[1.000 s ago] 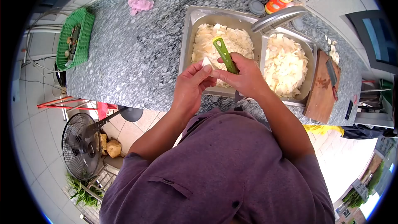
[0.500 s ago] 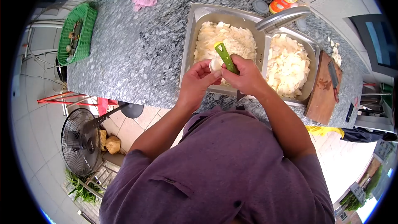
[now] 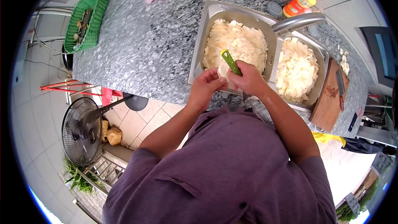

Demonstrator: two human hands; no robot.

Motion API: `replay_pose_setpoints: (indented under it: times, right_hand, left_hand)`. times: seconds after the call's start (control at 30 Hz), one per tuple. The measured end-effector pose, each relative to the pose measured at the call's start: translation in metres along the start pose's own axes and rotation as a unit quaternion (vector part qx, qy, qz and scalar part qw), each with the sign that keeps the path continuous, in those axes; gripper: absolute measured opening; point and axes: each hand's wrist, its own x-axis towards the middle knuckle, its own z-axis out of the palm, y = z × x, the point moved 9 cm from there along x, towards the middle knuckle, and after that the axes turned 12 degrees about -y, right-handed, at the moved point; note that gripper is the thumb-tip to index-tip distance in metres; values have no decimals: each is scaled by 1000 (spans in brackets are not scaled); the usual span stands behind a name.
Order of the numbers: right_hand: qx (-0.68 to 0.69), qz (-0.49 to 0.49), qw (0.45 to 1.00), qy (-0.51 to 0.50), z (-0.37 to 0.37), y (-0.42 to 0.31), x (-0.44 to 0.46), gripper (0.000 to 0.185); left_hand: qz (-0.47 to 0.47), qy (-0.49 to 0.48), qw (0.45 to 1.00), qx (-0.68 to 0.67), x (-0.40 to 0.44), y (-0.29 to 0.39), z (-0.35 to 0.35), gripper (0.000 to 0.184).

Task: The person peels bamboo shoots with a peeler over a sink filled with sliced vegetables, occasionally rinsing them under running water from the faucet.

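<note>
On the left of the grey speckled granite tabletop (image 3: 137,45), a green woven plastic basket (image 3: 96,21) is set well apart from the hands. Further right, a thin, rounded white piece (image 3: 222,73) is pinched by the left hand (image 3: 208,85) over the near part of the stainless-steel double sink (image 3: 198,43); that grip is drawn closed on its edge. The fingertips are best kept tucked behind any cutting edge. Just beside it, a slim green-handled knife (image 3: 230,61) is clasped in the curled right hand (image 3: 247,77); whether its edge meets the piece cannot be told. Short, thumb-steadied strokes would be advised, made above the heaped pale slices (image 3: 238,39). At far right, a second knife (image 3: 340,86) is left on the brown wooden board (image 3: 325,108).
</note>
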Motion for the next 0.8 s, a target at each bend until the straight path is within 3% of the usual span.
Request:
replay_pose_setpoints:
  times: [0.2,0.3,0.4,0.5,0.6,0.8]
  right_hand:
    - [-18,5,1000,-22,12,-5,0,29]
    - [-108,-8,994,-18,13,5,7,33]
    - [-135,-64,989,12,11,-1,11,31]
    - [-70,-125,990,14,14,-1,19,29]
    - [53,35,998,-22,16,17,21,26]
    - [58,43,997,9,1,22,22,26]
  left_hand:
    - [-23,23,999,-13,-4,-5,-12,37]
    - [-17,32,999,-8,-5,-6,-15,33]
    - [-18,26,999,-16,-6,-9,-19,34]
    - [-8,36,999,-28,-7,-8,-25,32]
    - [-6,59,998,-27,-10,-8,-32,29]
    - [15,150,988,42,-14,0,-94,26]
